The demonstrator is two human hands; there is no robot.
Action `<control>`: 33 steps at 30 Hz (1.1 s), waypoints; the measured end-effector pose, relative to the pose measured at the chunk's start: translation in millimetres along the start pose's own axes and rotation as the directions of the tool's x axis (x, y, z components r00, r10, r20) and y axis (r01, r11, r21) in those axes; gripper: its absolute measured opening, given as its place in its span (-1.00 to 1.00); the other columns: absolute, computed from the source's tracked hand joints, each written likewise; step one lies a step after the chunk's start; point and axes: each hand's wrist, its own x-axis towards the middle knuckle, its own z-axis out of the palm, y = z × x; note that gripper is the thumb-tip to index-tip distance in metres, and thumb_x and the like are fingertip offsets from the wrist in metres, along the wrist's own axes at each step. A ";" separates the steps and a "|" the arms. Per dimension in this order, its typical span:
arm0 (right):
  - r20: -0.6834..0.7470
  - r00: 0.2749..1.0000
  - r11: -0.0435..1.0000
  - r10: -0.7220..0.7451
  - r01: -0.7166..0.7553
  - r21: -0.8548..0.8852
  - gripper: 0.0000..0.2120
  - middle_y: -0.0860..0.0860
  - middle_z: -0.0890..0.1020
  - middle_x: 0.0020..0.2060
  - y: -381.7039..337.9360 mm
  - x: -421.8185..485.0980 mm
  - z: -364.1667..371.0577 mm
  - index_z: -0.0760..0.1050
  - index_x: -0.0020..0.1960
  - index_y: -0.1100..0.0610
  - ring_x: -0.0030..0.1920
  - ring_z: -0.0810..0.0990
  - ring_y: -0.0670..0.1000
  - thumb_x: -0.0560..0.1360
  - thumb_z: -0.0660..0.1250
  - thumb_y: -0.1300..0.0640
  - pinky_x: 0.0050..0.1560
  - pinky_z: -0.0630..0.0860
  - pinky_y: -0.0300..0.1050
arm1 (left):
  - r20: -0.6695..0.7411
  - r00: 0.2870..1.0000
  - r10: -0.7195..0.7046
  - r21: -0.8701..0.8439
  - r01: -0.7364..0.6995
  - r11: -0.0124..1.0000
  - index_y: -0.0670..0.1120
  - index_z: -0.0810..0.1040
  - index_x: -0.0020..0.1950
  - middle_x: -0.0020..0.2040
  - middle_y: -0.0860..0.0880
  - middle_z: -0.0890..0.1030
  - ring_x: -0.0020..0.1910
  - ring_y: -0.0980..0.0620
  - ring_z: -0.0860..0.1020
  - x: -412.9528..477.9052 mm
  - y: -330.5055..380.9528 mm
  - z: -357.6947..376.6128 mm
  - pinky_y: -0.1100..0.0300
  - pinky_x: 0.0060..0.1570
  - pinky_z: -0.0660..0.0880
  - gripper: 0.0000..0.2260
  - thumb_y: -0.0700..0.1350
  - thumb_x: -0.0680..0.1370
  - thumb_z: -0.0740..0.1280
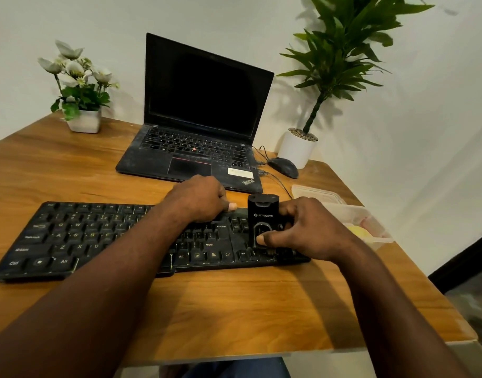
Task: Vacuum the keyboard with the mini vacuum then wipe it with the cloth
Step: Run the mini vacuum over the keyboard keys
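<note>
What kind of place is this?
Probably a home or small office desk: an open laptop with a mouse beside it, a separate keyboard on the wooden table, and a potted plant.

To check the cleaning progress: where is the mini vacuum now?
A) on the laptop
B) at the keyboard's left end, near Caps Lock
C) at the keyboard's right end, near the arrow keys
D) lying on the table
C: the right hand holds the mini vacuum upright on the keyboard, just above its arrow keys.
</note>
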 end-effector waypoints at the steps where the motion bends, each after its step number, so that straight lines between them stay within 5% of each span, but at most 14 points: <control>1: 0.026 1.000 1.000 0.013 -0.014 0.012 -0.75 -0.08 0.76 -0.16 1.0 0.1 -2.9 0.70 0.01 0.02 -0.17 0.74 -0.10 0.37 0.63 0.03 -0.19 0.63 -0.17 | 0.002 1.000 -0.002 0.000 0.002 1.000 0.13 0.58 -0.21 -0.11 0.06 0.66 -0.07 0.03 0.60 0.0 -0.1 -0.1 -0.12 0.09 0.60 -0.79 0.13 0.61 0.38; 10: 0.006 1.000 0.999 0.022 -0.021 -0.026 -0.70 -0.07 0.75 -0.15 -1.0 2.0 -7.2 0.68 0.06 0.01 -0.18 0.74 -0.10 0.37 0.63 0.02 -0.24 0.61 -0.21 | -0.005 1.000 -0.005 0.004 0.005 1.000 0.17 0.60 -0.21 -0.11 0.07 0.66 -0.08 0.02 0.60 1.2 -2.6 0.3 -0.10 0.06 0.61 -0.79 0.16 0.60 0.38; 15: -0.044 0.999 1.000 0.002 -0.003 -0.010 -0.69 -0.12 0.74 -0.11 -0.8 -7.8 1.4 0.66 0.08 -0.06 -0.13 0.72 -0.18 0.37 0.63 0.00 -0.10 0.68 -0.14 | 0.005 1.000 0.005 -0.003 -0.005 1.000 0.13 0.63 -0.17 -0.12 0.07 0.66 -0.09 0.04 0.60 1.6 -2.3 0.3 -0.10 0.08 0.60 -0.80 0.16 0.60 0.37; 21: -0.205 0.976 0.995 0.075 -0.087 -0.053 -0.57 -0.17 0.64 -0.25 7.9 -44.8 2.0 0.63 0.21 -0.03 -0.27 0.59 -0.37 0.38 0.62 -0.02 -0.38 0.42 -0.42 | -0.003 1.000 0.003 -0.013 -0.004 1.000 0.13 0.62 -0.18 -0.08 0.06 0.66 -0.05 0.02 0.60 -0.1 -0.4 -0.8 -0.11 0.11 0.60 -0.80 0.16 0.60 0.38; 27: -0.321 0.946 0.996 0.054 -0.074 -0.053 -0.73 -0.24 0.59 -0.24 5.6 -63.3 16.0 0.53 -0.06 -0.21 -0.17 0.51 -0.46 0.38 0.60 -0.08 -0.36 0.41 -0.46 | -0.007 1.000 0.000 0.005 0.000 1.000 0.08 0.67 -0.08 -0.06 0.04 0.66 -0.04 0.01 0.60 -1.2 1.0 0.0 -0.12 0.11 0.59 -0.82 0.13 0.61 0.38; 30: -0.277 0.958 0.998 0.069 -0.069 0.010 -0.72 -0.21 0.66 -0.17 6.0 -68.1 27.4 0.56 -0.05 -0.19 -0.10 0.57 -0.41 0.35 0.62 -0.07 -0.32 0.48 -0.43 | -0.003 1.000 -0.003 -0.003 0.003 1.000 0.09 0.68 -0.08 -0.06 0.05 0.67 -0.02 0.02 0.60 -0.4 0.0 0.4 -0.12 0.12 0.59 -0.83 0.13 0.61 0.38; 33: -0.387 0.919 0.997 0.076 -0.064 0.043 -0.70 -0.19 0.68 -0.11 12.7 -71.2 33.2 0.56 -0.04 -0.19 -0.10 0.63 -0.30 0.34 0.62 -0.10 -0.30 0.53 -0.36 | -0.005 1.000 -0.005 -0.006 0.005 1.000 0.08 0.68 -0.09 -0.07 0.05 0.68 -0.04 0.01 0.61 0.6 -1.1 0.6 -0.12 0.11 0.60 -0.82 0.14 0.60 0.39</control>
